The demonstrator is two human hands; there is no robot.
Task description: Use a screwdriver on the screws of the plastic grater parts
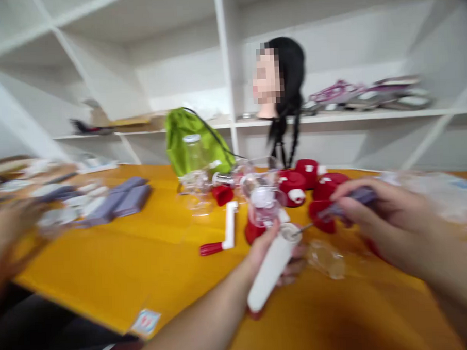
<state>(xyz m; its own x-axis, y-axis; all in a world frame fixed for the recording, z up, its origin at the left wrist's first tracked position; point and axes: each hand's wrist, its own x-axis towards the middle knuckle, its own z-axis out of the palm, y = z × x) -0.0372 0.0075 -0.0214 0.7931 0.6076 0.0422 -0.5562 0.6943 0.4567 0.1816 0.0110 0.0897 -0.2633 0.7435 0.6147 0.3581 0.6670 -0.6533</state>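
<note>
My left hand [260,251] is wrapped round a long white handle-like part [271,274], which tilts with its open round end up and a reddish tip below. My right hand [394,224] grips a screwdriver [360,198] by its purple-grey handle. The screwdriver's thin shaft points left, its tip at the white part's open end; blur hides whether it is inside. Behind my left hand stand a red-based clear plastic assembly [262,197] and a white crank [231,224] with a red knob. A clear oval cup [328,259] lies below the screwdriver.
Several red bases [292,185] stand behind my hands. Clear jars [196,156] stand before a green drawstring bag [175,139]. At left, another person's arm [8,241] reaches toward lavender blocks [132,199]. Plastic bags [431,194] lie right; a mannequin head [290,64] sits on the shelf.
</note>
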